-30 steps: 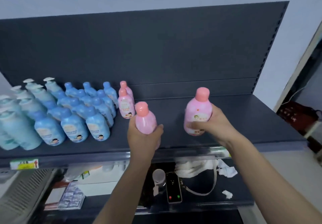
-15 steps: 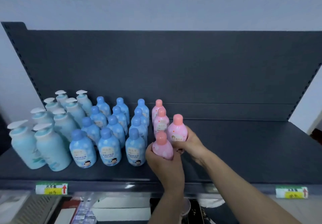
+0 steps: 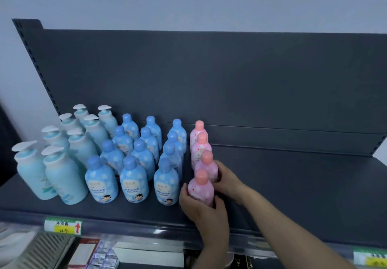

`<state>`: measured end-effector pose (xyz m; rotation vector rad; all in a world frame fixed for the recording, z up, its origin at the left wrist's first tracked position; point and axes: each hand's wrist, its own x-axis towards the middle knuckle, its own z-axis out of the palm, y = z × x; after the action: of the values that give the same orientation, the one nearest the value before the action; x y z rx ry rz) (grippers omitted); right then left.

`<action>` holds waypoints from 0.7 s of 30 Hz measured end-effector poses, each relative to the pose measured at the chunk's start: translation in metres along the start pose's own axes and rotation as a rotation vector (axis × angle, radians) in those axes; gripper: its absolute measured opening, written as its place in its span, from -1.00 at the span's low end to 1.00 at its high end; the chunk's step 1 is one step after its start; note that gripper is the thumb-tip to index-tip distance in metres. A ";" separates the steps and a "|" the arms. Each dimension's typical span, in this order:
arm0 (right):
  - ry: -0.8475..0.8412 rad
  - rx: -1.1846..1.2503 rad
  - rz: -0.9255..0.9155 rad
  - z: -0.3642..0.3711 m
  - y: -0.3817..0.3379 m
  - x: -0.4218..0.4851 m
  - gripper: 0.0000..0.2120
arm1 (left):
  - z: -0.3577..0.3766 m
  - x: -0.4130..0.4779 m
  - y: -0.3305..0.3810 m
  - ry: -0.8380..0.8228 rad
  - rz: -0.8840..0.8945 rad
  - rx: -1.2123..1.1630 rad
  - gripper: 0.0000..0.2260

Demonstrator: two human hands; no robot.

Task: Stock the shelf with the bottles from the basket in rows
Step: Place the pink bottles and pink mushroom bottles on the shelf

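4 pink bottles (image 3: 199, 141) are stood in 1 row on the shelf (image 3: 293, 195), just right of the 3 rows of blue bottles (image 3: 134, 185). The front pink bottle (image 3: 201, 188) is gripped low on its body by the left hand (image 3: 202, 210), whose fingers are curled round it from the left and the front. The third pink bottle (image 3: 207, 164), just behind it, is held from the right by the right hand (image 3: 229, 181), with the fingers wrapped on its side. The 2 hands are kept close together, each clamped on its own bottle. The basket is not seen.

The step in hand is judged to be the seating and squaring of these 2 bottles.

- **Seating:** Each base is best pressed flat to the shelf before anything is let go.
- **Alignment:** The front cap sits slightly left of the cap behind it. A small nudge to the right is called for, so that 1 straight line is made from front to back.
- **Front edge:** The front bottle is best drawn level with the 3 front blue bottles.
- **Label:** Printed labels are shown forward on those blue bottles, but none is seen on the front pink bottle above the hand. A turn may be needed.
- **Release:** The bottles are tall and closely packed, so the grips are best loosened 1 at a time and the fingers drawn away to the right, clear of the blue row.
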<state>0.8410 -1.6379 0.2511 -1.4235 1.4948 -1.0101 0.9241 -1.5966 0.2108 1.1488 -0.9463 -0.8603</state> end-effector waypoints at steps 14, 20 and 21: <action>0.106 0.052 -0.094 0.000 0.014 0.006 -0.73 | 0.013 0.015 -0.007 0.075 0.034 0.006 -0.43; 0.121 0.046 -0.092 0.000 0.018 0.010 -0.83 | 0.017 0.017 -0.009 0.068 0.047 0.001 -0.39; 0.121 0.042 -0.095 0.000 0.017 0.010 -0.83 | 0.017 0.018 -0.009 0.067 0.052 0.009 -0.38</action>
<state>0.8350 -1.6471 0.2347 -1.4367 1.4939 -1.1976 0.9142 -1.6205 0.2073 1.1489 -0.9217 -0.7725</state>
